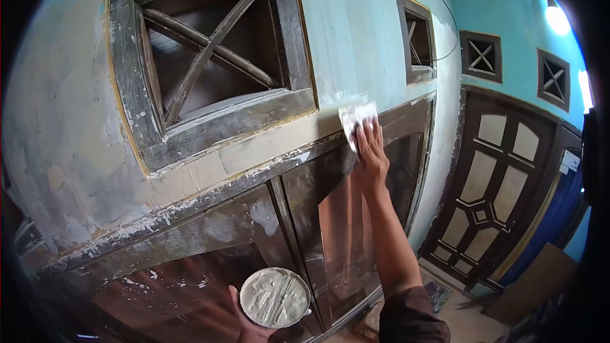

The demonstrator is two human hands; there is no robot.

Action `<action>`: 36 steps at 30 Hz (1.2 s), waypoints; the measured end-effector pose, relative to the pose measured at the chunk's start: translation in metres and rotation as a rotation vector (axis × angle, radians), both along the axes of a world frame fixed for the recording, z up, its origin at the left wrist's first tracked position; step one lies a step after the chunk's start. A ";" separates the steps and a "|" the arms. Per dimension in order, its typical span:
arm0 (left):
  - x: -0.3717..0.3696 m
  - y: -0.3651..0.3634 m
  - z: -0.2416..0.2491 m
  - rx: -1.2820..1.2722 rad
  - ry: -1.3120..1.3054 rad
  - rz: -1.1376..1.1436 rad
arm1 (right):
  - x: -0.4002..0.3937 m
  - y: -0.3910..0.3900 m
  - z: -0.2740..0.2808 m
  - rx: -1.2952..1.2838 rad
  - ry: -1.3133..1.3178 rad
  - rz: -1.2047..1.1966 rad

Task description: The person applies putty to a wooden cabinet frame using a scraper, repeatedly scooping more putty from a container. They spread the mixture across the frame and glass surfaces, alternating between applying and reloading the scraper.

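My right hand (370, 146) is raised to the wall with its fingers pressed on a flat, whitish scraper (358, 121). The scraper's top edge touches the blue-green wall (343, 44) just above the dark wooden frame, beside the lower right corner of the square vent. Low in the view, my left hand (249, 325) holds a round container (275, 297) from its left side and below. Pale, thick paste with grooves across it fills the container. A fresh whitish smear lies on the wall by the scraper's upper edge.
A large square vent (210, 44) with crossed wooden bars is at the upper left. Glazed wooden panels (346, 235) stand below the wall strip. A brown door (483, 190) is at the right, near a blue curtain (540, 228) and a leaning brown board (530, 286).
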State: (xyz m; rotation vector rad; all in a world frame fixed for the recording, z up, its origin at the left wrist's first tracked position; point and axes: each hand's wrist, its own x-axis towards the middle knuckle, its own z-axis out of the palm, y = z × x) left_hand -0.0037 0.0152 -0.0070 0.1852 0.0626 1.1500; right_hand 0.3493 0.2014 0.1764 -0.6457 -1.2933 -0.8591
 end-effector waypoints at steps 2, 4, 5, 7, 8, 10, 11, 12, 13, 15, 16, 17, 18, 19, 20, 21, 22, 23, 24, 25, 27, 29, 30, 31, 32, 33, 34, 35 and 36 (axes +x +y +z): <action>0.001 0.000 0.004 -0.015 -0.031 -0.005 | 0.004 0.000 0.015 -0.138 -0.046 0.054; -0.002 -0.001 0.002 -0.003 0.066 0.026 | 0.003 0.012 -0.003 -0.195 -0.066 0.081; 0.001 -0.001 0.003 0.008 0.153 0.068 | 0.003 0.021 -0.015 -0.167 -0.062 0.083; 0.002 0.001 0.002 -0.009 0.097 0.058 | 0.006 0.023 -0.031 -0.154 -0.078 0.059; 0.000 0.000 0.001 -0.030 0.052 0.043 | 0.009 0.023 -0.040 -0.146 -0.083 0.029; 0.000 -0.002 0.005 -0.045 0.052 0.037 | 0.013 0.003 -0.040 -0.122 -0.041 0.005; 0.001 -0.005 0.008 -0.022 0.031 0.012 | 0.015 0.002 -0.035 -0.048 -0.012 -0.009; 0.005 -0.006 0.013 0.001 0.006 -0.008 | 0.017 0.003 -0.026 0.027 0.012 -0.018; 0.002 -0.004 0.005 0.015 0.186 0.065 | 0.015 -0.002 -0.012 0.035 0.033 -0.058; -0.003 -0.004 -0.002 -0.023 0.162 0.067 | 0.016 0.001 0.006 -0.031 0.019 -0.029; -0.003 -0.001 -0.003 -0.048 0.125 0.064 | 0.019 0.005 0.011 -0.074 -0.009 -0.024; -0.004 -0.002 -0.002 -0.053 0.053 0.032 | 0.019 0.007 0.010 -0.172 -0.053 0.056; -0.004 -0.002 -0.002 -0.053 0.052 0.032 | 0.018 0.015 0.001 -0.171 -0.055 0.055; -0.002 -0.002 -0.002 -0.011 0.163 0.074 | 0.016 0.024 -0.011 -0.166 -0.041 0.048; -0.001 -0.003 -0.004 0.029 0.272 0.118 | 0.015 0.030 -0.024 -0.161 -0.029 0.042; -0.001 -0.003 -0.005 0.027 0.266 0.121 | 0.013 0.026 -0.030 -0.146 -0.021 0.040; -0.001 -0.002 -0.008 0.025 0.267 0.130 | 0.015 0.021 -0.036 -0.149 -0.025 0.044; -0.002 -0.003 -0.009 0.023 0.271 0.136 | 0.018 0.014 -0.041 -0.136 -0.018 0.014; -0.002 -0.001 -0.006 0.028 0.276 0.141 | 0.020 0.009 -0.040 -0.116 -0.010 -0.020; 0.000 0.000 -0.003 0.036 0.271 0.139 | 0.021 0.009 -0.035 -0.005 0.015 -0.031; 0.002 -0.005 0.002 0.004 0.166 0.077 | 0.020 0.005 -0.004 0.032 0.058 -0.048; -0.005 0.000 -0.011 -0.008 0.144 0.077 | 0.022 0.004 0.019 -0.045 0.053 -0.083; -0.006 0.004 -0.016 -0.016 0.105 0.082 | 0.026 0.016 0.014 -0.092 -0.011 -0.020; -0.003 0.000 -0.007 -0.047 0.087 0.072 | 0.023 0.025 0.003 -0.112 -0.008 0.016; -0.002 -0.003 -0.004 -0.045 0.085 0.063 | 0.020 0.030 -0.010 -0.129 -0.009 0.049; -0.001 -0.003 -0.003 -0.033 0.114 0.072 | 0.024 0.034 -0.020 -0.134 -0.010 0.034; 0.000 -0.003 -0.003 -0.023 0.142 0.086 | 0.023 0.032 -0.026 -0.122 -0.009 0.023; -0.002 0.001 -0.013 -0.041 0.169 0.132 | 0.027 0.028 -0.032 -0.132 -0.022 0.010; -0.002 -0.002 -0.013 -0.048 0.171 0.133 | 0.032 0.022 -0.037 -0.146 -0.032 -0.001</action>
